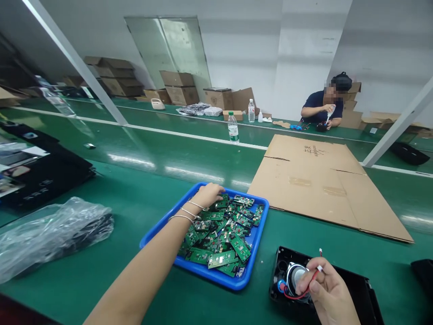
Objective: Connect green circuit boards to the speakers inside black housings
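Note:
My left hand (209, 195), with thin bangles at the wrist, reaches over the far side of a blue tray (260, 234). Its fingers are curled at a green circuit board (222, 201), and the fingertips are partly hidden. Many more green circuit boards (221, 259) lie loosely piled in the tray. At the lower right, my right hand (329, 286) pinches a red wire (313, 276) with a white plug (320, 268) on its end. Beneath that hand lies an open black housing (355, 282) holding a round speaker (297, 274) and a small blue part (281, 285).
A flattened cardboard sheet (314, 180) covers the bench beyond the housing. Left are a clear plastic bag (57, 234) and a black bag (50, 180). A water bottle (233, 128) stands near the rail. Across the bench, a co-worker (321, 106) handles a dark part.

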{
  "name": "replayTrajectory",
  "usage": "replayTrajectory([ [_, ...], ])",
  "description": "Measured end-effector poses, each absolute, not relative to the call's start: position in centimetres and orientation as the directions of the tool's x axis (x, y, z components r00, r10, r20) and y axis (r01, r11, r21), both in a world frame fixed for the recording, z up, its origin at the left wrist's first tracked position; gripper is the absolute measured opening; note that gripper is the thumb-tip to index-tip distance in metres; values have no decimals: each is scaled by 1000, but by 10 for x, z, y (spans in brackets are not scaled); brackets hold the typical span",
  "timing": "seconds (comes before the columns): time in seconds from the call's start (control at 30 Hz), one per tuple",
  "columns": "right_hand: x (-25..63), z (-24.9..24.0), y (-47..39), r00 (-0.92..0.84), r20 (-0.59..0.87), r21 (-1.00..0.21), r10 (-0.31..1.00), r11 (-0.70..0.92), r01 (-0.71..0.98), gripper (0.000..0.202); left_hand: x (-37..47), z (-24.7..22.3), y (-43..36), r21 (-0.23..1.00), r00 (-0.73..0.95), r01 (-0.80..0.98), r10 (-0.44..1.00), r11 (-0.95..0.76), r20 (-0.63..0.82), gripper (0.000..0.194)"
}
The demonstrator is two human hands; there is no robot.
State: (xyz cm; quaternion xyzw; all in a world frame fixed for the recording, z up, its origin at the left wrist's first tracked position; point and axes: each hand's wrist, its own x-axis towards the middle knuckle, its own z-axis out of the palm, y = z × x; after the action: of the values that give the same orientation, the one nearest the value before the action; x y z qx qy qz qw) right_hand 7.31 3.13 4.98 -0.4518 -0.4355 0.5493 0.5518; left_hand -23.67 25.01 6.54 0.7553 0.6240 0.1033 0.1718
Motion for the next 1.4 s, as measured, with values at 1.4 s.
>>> replayTrajectory([
  [1.4, 38, 81, 27, -222, 342, -709, 913, 406, 577, 25, -130, 61, 54, 927, -18, -247, 956, 280, -294, 43],
])
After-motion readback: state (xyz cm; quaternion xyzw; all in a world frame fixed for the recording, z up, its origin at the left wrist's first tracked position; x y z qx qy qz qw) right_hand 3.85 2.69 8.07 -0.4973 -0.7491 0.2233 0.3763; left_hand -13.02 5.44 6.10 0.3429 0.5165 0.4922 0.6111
